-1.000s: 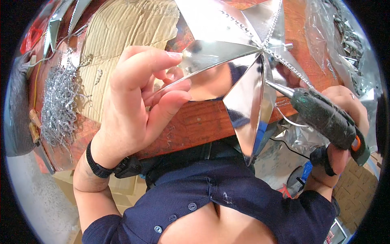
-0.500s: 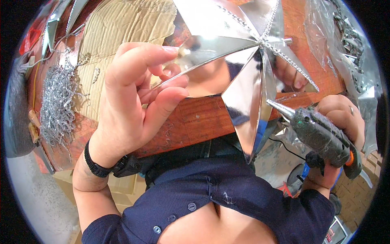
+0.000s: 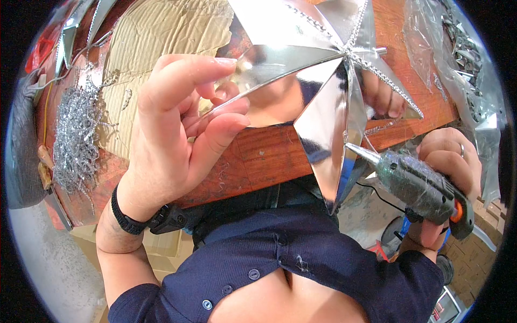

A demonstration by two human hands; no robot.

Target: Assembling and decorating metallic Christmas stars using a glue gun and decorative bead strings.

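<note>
A shiny silver star ornament (image 3: pixel 320 107) with folded, mirror-like points is held up over the table's front edge. My left hand (image 3: pixel 172 118) pinches the tip of its left point between thumb and fingers. My right hand (image 3: pixel 452 156) is wrapped round a dark glue gun (image 3: pixel 412 183) with an orange part near its rear. The gun's metal nozzle meets the ridge of the star's lower point, about halfway along it. Braided silver trim (image 3: pixel 385 81) runs along several other ridges; the lower ridge near the nozzle looks bare.
A bundle of silver braid strands (image 3: pixel 78 140) lies at the left, beside a torn cardboard sheet (image 3: pixel 161 32). Clear plastic bags (image 3: pixel 487 107) with silver pieces are at the right. The red-brown wooden table (image 3: pixel 264 156) ends near my body. A black cord (image 3: pixel 379 194) hangs below it.
My right hand has brought the glue gun leftward, so its nozzle now meets the lower point's ridge. My left hand and the star have hardly moved.
</note>
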